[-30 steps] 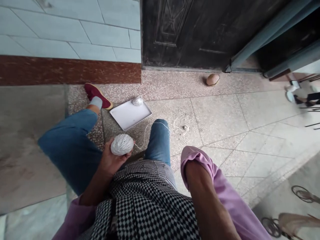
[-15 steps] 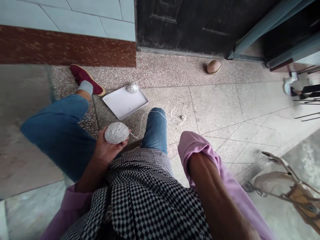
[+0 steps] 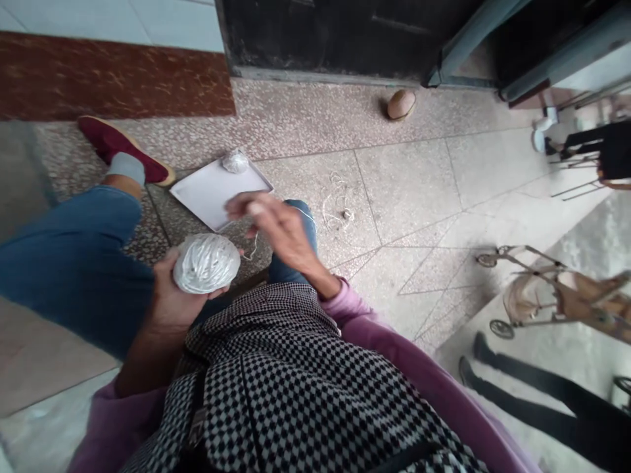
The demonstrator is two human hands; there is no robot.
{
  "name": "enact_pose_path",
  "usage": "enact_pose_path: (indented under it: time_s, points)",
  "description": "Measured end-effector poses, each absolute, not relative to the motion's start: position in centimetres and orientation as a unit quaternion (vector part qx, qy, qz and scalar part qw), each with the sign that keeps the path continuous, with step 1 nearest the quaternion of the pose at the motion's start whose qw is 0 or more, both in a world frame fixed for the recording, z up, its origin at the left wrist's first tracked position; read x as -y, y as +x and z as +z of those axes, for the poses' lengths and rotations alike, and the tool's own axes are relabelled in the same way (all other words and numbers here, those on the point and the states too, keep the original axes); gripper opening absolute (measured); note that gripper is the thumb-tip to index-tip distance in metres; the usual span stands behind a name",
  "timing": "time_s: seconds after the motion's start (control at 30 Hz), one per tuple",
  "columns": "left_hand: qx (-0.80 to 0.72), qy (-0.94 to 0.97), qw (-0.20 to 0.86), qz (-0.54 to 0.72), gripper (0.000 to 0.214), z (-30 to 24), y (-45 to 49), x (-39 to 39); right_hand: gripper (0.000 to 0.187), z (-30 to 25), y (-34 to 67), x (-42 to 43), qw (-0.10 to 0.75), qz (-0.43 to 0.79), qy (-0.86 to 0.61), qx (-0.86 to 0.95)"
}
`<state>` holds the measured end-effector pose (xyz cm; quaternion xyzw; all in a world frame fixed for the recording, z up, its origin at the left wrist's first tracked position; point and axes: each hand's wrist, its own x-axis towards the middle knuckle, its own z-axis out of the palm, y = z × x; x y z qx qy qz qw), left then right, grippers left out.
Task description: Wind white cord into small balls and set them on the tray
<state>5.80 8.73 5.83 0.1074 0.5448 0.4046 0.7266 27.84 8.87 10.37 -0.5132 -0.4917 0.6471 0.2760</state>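
Note:
My left hand (image 3: 170,299) is closed around a ball of white string (image 3: 207,264), cupping it from below and the left, above my bent leg. A loose strand (image 3: 252,248) runs from the ball's right side towards my knee. Over that strand and just right of the ball is my right hand (image 3: 280,230), blurred, its fingers stretched loosely to the left and apart. I see nothing held in it. A smaller white ball (image 3: 235,161) lies in the far corner of a shallow white tray (image 3: 197,190) on the floor. More string (image 3: 328,213) lies in loops beyond my knee.
A round brownish object (image 3: 401,105) sits on the floor near the dark door (image 3: 320,39). To the right stands a stroller-like frame on wheels (image 3: 542,292). A person's dark-clothed legs (image 3: 537,387) are at lower right, and another person (image 3: 611,151) is farther off.
My right hand has come from the right, where its sleeve was pushed up at the forearm's end, to beside the ball. The ball appears larger, and the view has shifted right.

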Motion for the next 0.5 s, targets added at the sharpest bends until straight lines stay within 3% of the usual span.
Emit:
enact_pose_path:
  time_s: [0.17, 0.37, 0.5]
  points:
    - [-0.513, 0.143, 0.747, 0.397, 0.051, 4.9, 5.1, -8.1, 0.043, 4.6, 26.2, -10.0, 0.348, 0.664, -0.516, 0.415]
    - [-0.521, 0.162, 0.756, 0.361, 0.084, 4.7, 4.0, -8.7, 0.07, -0.2, 27.0, -9.4, 0.276, 0.741, -0.429, 0.438]
    - [-0.529, 0.186, 0.745, 0.362, 0.098, 4.8, 3.3, -9.2, 0.071, -0.9, 27.5, -7.6, 0.279, 0.73, -0.422, 0.459]
